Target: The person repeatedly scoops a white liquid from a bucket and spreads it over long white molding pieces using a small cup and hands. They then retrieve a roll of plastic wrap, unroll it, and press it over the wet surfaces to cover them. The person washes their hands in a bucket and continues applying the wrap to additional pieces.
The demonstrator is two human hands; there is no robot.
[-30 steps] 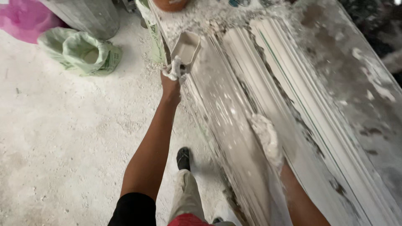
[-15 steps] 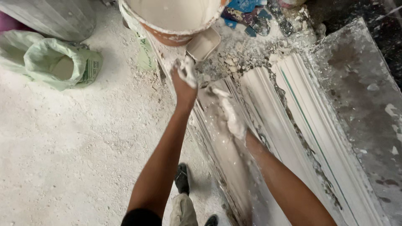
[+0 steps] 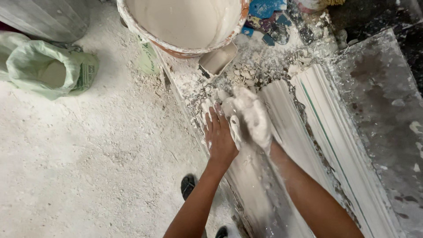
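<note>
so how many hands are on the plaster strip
2. The left hand lies flat on the near edge of the plaster strip, fingers spread. The right hand, coated in white plaster, presses on the strip just beside it. No other hands show.

Beyond the left hand (image 3: 219,137) and right hand (image 3: 252,115), at twelve o'clock, passage was blocked by a plaster bucket (image 3: 183,24) and scoop (image 3: 217,59). Open floor (image 3: 101,158) was left at nine o'clock, bounded by a green bag (image 3: 48,70) at ten.
</note>
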